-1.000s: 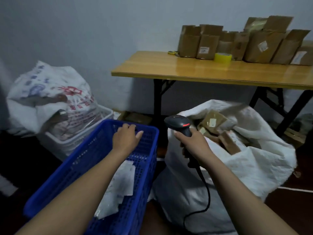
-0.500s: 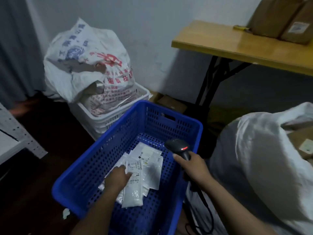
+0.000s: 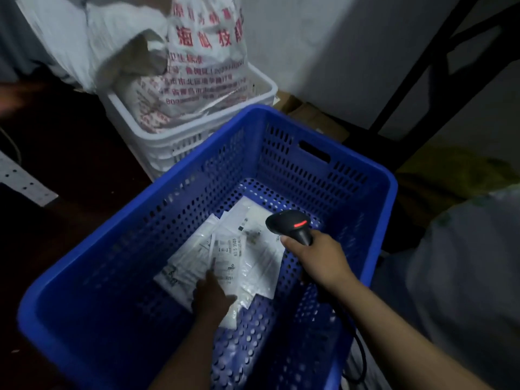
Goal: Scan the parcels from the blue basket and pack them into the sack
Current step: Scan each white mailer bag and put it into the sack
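Left hand (image 3: 212,298) is down in the basket (image 3: 365,170), resting on top of the parcels (image 3: 233,254). It's in shadow, so I honestly can't tell if the fingers are pinching one or just lying flat on it. Right hand (image 3: 320,260) is wrapped round the scanner (image 3: 289,225) handle, with the head hanging just above the pile and its red light on.

What could go wrong, imo: those parcels overlap like a fanned deck, with several labels face up at once. Fire the scanner now and it might read the wrong barcode, or the same one twice. Slick bags also tend to slide, so lifting one could drag a neighbour along or drop it back. The cord (image 3: 361,358) trails down past the near corner and could snag on the rim.

The parcels themselves are thin, flat, white poly mailers, floppy looking, with printed labels. There's a small heap of them mid-floor in the basket, and most of the floor is bare.

The sack (image 3: 464,277) is off to the right, just beside the basket. A white crate (image 3: 174,142) with a printed bag (image 3: 197,66) in it sits behind.
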